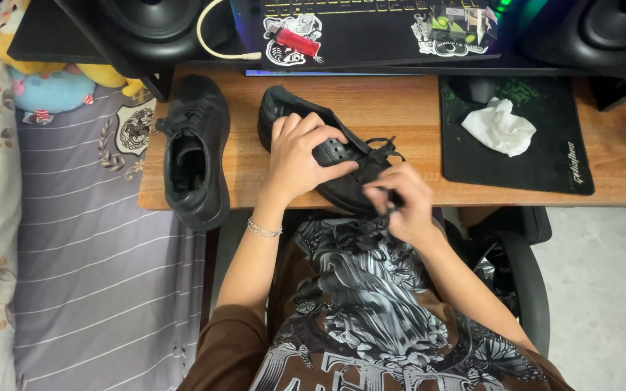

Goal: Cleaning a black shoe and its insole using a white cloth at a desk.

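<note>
Left hand [300, 156] grips the top of a black leather lace-up shoe [327, 156] lying on the wooden desk's [400, 108] front edge; right hand [400, 203] pinches its black lace [385, 148]. Further left stands a second black shoe [193, 152]; right, a crumpled white tissue [499, 127] on a black mouse mat [545, 163].

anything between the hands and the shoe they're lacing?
Nothing visible. The left hand already rests on top of the black shoe at the desk's front edge, and the right hand pinches its black lace at the near end. The second black shoe stands apart, off to the left.
</note>
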